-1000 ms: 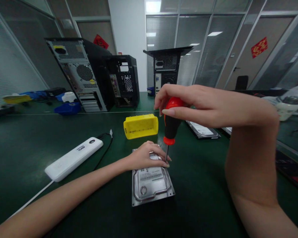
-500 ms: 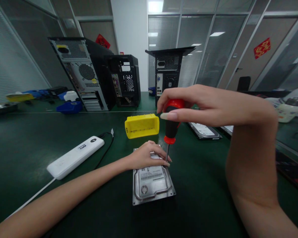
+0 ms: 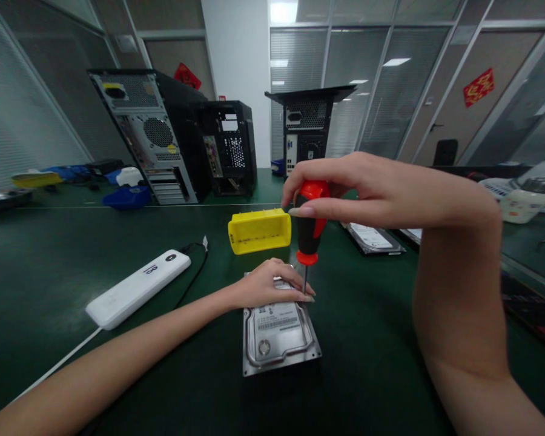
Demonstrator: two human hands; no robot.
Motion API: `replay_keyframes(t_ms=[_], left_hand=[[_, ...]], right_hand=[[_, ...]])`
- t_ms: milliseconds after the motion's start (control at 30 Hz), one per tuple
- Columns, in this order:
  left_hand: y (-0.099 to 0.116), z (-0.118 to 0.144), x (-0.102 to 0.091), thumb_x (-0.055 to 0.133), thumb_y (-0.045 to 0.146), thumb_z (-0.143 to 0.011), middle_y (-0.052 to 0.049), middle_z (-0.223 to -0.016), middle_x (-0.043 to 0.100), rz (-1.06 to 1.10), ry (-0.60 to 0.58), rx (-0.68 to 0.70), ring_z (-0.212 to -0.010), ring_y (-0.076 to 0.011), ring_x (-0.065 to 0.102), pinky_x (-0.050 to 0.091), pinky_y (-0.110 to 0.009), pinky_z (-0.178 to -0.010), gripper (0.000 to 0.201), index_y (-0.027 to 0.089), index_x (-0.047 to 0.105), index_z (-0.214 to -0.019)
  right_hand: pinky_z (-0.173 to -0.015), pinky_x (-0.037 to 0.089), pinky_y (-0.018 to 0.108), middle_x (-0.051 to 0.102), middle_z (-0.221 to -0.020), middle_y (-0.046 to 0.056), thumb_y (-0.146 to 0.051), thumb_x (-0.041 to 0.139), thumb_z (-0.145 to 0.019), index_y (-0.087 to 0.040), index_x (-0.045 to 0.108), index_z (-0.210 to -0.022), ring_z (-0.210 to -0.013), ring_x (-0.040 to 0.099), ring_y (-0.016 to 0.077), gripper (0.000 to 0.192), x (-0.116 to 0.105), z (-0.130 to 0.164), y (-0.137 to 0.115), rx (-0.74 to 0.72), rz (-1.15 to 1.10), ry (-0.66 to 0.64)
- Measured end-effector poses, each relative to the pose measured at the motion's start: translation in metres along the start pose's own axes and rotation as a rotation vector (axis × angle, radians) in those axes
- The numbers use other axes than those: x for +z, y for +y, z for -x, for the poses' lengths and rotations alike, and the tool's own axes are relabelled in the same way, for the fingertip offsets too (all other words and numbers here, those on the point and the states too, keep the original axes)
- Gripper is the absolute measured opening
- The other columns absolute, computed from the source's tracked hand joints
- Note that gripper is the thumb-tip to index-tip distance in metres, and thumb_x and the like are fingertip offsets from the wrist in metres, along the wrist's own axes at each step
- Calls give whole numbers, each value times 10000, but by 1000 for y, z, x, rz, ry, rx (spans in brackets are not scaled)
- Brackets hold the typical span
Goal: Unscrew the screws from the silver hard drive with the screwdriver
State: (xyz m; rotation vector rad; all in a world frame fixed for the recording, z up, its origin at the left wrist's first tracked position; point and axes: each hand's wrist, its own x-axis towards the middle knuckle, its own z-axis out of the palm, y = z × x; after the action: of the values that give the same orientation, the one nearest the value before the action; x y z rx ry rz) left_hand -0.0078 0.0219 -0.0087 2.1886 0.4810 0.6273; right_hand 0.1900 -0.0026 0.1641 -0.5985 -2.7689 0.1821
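A silver hard drive [image 3: 277,339] lies label side up on the green table in front of me. Across its far half rests my left hand [image 3: 272,284], gripping it, with thumb and fingertips at the right edge beside the screwdriver's shaft. My right hand [image 3: 345,188] is closed around the red and black handle of a screwdriver [image 3: 307,236]. The screwdriver stands nearly upright, its shaft running down to the drive's right edge. Its tip is hidden at my left fingertips, so I cannot tell what it touches.
Behind the drive sits a yellow bin [image 3: 260,233]. A white power strip [image 3: 138,289] with a cable lies left. Another hard drive [image 3: 373,238] is at right, partly behind my arm. Computer cases [image 3: 181,133] stand at the back, one [image 3: 306,127] with a tilted top panel.
My right hand and the screwdriver handle have shifted slightly left, bringing the screwdriver more upright. My left hand and the hard drive stay nearly in place.
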Motion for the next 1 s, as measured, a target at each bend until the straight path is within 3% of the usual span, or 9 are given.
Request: replay_keyframes(t_ms=[333, 500, 667, 867, 1000], left_hand=[[-2, -3, 0, 638, 217, -913, -76, -968, 779, 31, -59, 14, -846, -159, 713, 495, -240, -801, 156, 152, 779, -931], [-2, -3, -1, 650, 213, -904, -75, -966, 780, 3, -51, 25, -859, -161, 710, 492, -251, -819, 140, 152, 775, -927], [-2, -1, -1, 659, 229, -897, -67, -943, 779, -24, -39, 21, -868, -165, 707, 478, -266, -848, 132, 155, 766, -877], [-2, -1, -2, 650, 222, -900, -69, -915, 776, -25, -57, 15, -842, -165, 711, 470, -259, -851, 140, 148, 768, -885], [-3, 0, -2, 640, 234, -907, -86, -933, 771, 5, -67, 16, -851, -172, 713, 489, -253, -818, 160, 136, 766, -901]], right_hand=[[-554, 308, 225, 582, -745, 9, -546, 495, -925, -122, 644, -893, -616, 462, 68, 451, 3, -4, 4, 111, 111, 78], [-639, 360, 221, 619, -905, 38, -433, 381, -997, -114, 622, -1065, -743, 522, 92, 406, 3, -1, 6, 33, 36, 56], [-725, 430, 223, 618, -1097, 79, -287, 415, -987, -99, 577, -1202, -875, 573, 110, 328, -1, 2, 6, -59, -30, 9], [-708, 458, 249, 633, -1085, 59, -375, 434, -981, -127, 570, -1207, -870, 602, 121, 362, -3, 2, -3, -8, -38, -33], [-651, 451, 257, 648, -991, 24, -417, 451, -972, -156, 610, -1108, -798, 604, 107, 333, -2, -1, -7, 32, -46, -28]])
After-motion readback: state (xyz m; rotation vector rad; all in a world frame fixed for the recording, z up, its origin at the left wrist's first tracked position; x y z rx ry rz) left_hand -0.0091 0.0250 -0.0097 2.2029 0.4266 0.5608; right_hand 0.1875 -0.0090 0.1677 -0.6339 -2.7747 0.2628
